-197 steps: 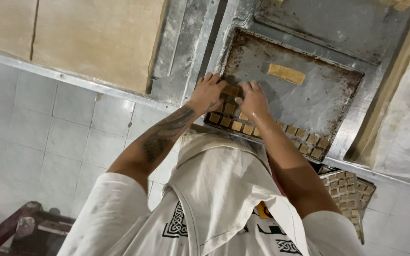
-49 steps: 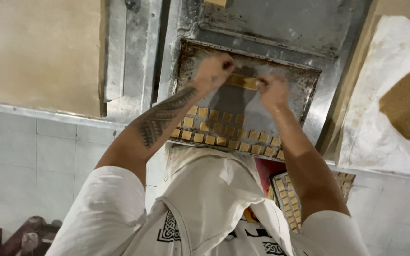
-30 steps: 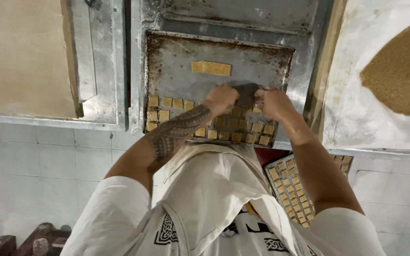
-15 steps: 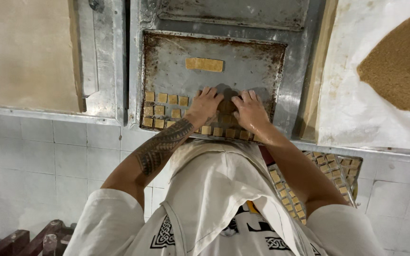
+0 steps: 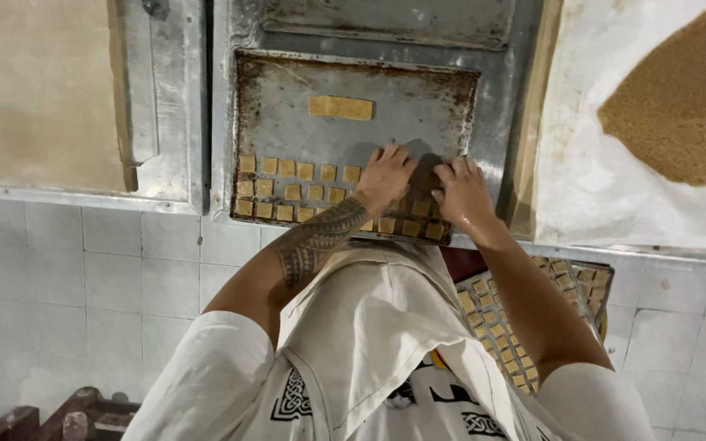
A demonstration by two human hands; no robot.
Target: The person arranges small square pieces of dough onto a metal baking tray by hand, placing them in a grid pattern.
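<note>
A worn metal baking tray (image 5: 418, 102) lies on the steel counter in front of me. Rows of small tan dough squares (image 5: 292, 190) fill its near edge, and a longer uncut dough strip (image 5: 341, 107) rests further back. My left hand (image 5: 384, 174) presses down on the squares at the middle of the rows, fingers spread. My right hand (image 5: 461, 190) lies flat beside it on the squares at the tray's near right corner. Neither hand grips anything.
A second tray of dough squares (image 5: 504, 322) sits lower at my right, under the counter edge. A sheet of flat dough (image 5: 38, 90) lies left; a brown powder heap (image 5: 680, 94) on a white sheet lies right. White tiles front the counter.
Both hands came back from the far strip to the near rows and now press on the squares at the tray's near right. The view shifted slightly.
</note>
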